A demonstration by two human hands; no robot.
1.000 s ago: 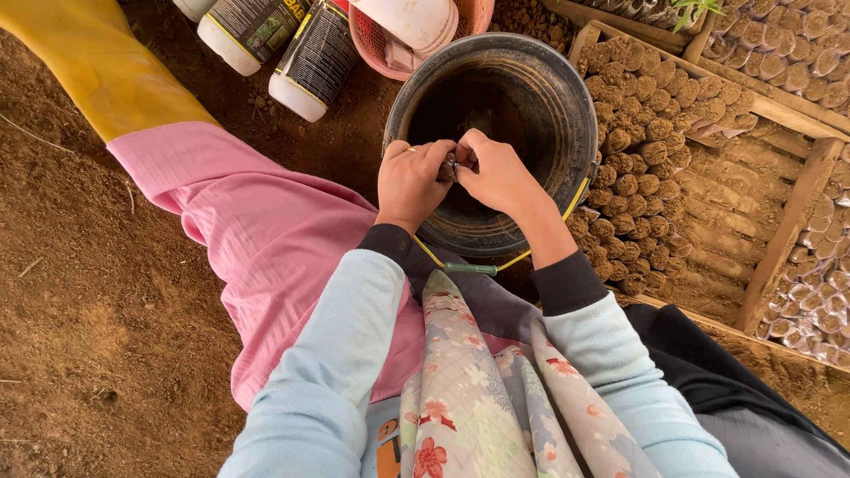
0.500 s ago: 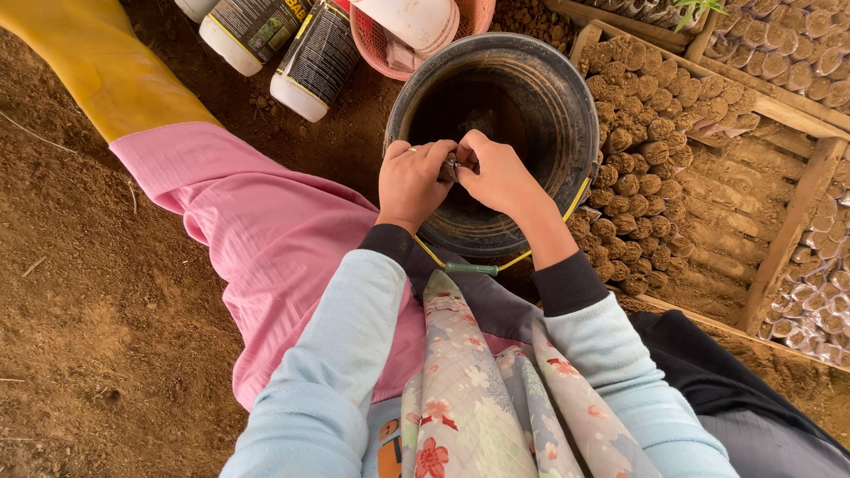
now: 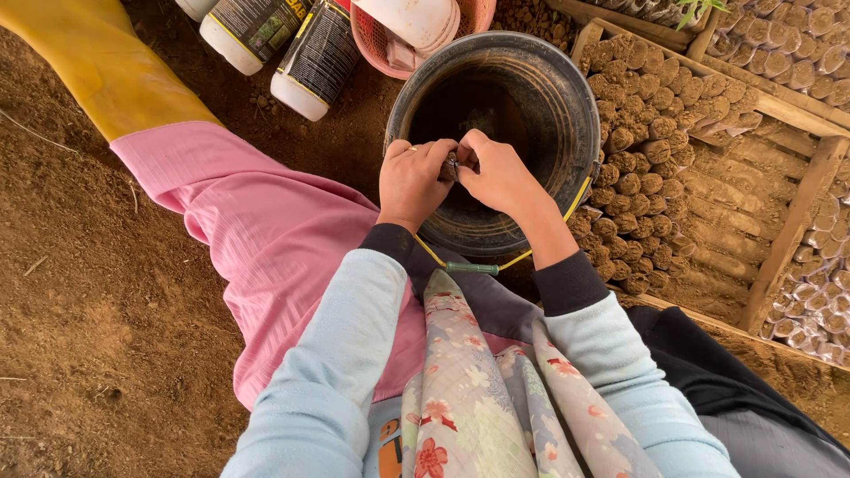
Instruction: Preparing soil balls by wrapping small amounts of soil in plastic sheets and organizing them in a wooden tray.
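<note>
Over the near rim of the round black plastic bucket [image 3: 567,97], my left hand [image 3: 412,181] and right hand [image 3: 500,177] pinch one small dark soil plug [image 3: 452,165] between their fingertips.

A dark grey, soil-stained bucket [image 3: 496,142] with a yellow handle and green grip piece is seen at the centre. A small dark brown plug [image 3: 452,165] is pinched between the left hand [image 3: 412,181] and right hand [image 3: 500,177]. Pale blue sleeves with black cuffs are worn. A pink cloth [image 3: 257,239] and a yellow one [image 3: 97,66] are spread on reddish-brown soil [image 3: 80,336]. White bottles [image 3: 310,62] with dark labels and a pink basket [image 3: 376,40] lie far left. Brown soil rolls [image 3: 637,133] are stacked in a wooden tray on the right.
</note>
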